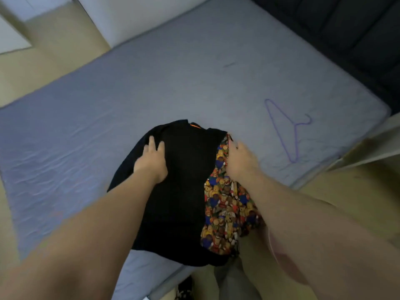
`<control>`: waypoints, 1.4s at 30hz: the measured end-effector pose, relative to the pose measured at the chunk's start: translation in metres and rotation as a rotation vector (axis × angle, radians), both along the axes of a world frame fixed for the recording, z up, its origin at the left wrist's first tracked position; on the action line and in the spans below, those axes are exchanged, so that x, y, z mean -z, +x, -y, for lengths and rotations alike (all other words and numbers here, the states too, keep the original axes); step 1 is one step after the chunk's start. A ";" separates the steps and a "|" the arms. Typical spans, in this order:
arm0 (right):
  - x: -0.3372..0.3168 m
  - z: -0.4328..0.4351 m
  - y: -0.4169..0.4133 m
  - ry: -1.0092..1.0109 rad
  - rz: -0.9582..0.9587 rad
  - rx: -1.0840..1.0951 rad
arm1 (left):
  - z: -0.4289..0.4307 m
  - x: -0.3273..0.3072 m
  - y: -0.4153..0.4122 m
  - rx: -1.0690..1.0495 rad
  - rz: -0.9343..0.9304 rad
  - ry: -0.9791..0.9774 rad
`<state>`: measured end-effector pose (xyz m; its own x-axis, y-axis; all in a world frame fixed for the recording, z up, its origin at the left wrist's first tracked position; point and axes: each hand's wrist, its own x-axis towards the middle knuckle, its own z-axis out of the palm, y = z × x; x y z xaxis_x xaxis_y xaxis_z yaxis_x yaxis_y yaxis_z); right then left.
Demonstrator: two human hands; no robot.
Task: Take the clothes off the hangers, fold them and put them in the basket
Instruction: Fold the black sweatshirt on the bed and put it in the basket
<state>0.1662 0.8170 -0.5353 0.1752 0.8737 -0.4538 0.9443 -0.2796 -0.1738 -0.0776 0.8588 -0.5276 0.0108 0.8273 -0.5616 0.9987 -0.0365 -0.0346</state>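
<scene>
Black top (184, 180) lies collar at 12, hem at 6 over the mattress (151, 83) edge. Left hand (151, 159) presses flat, fingers straight; right hand (238, 159) grip unclear. Hanger (290, 131) at 3.

Black garment (184, 191) over a teddy-bear print garment (225, 208), purple hanger (295, 135) aside.
The black garment lies flat under my left fingers (154, 144), orange tag at its collar; the print shows along its right edge, under my right fingers (232, 146); the hanger lies bare, further right.
</scene>
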 end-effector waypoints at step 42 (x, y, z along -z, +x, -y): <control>0.286 0.083 0.190 0.191 -0.123 1.041 | 0.021 0.312 0.280 -0.006 0.494 -0.103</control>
